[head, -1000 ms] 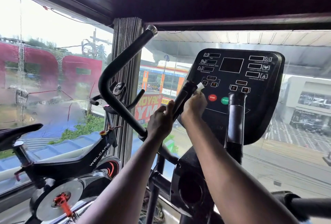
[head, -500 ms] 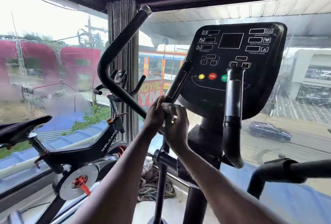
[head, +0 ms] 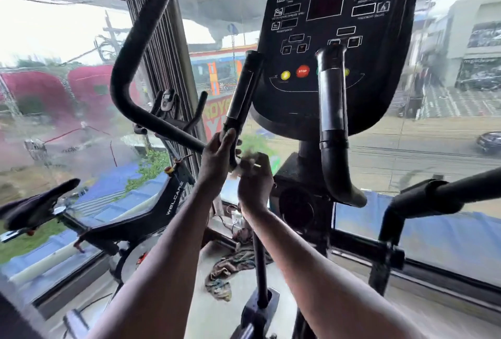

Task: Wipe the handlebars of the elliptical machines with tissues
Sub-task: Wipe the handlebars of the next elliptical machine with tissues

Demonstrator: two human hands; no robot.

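Mid-wipe on the inner left handlebar (head: 242, 100) of the elliptical, low down where the bar bends under the console (head: 336, 48). Left hand (head: 217, 159) wrapped around that bend, fingers curled onto the bar, steadying it. Right hand (head: 254, 184) just beside it, pinching a crumpled tissue (head: 245, 163) in its fingertips, right at the bar; too blurry to say whether touching it or a hair off. Looks like a small, already scrunched wad, so probably the weak link here: could shred or slip out of the pinch on a rubbery bar and drop to the floor by the rag (head: 230, 271) down there. Also easy to skip the strip hidden under the left hand. Inner right handlebar (head: 332, 110) and the big outer left handlebar (head: 130, 62) untouched by either hand right now, so likely plenty left to do.
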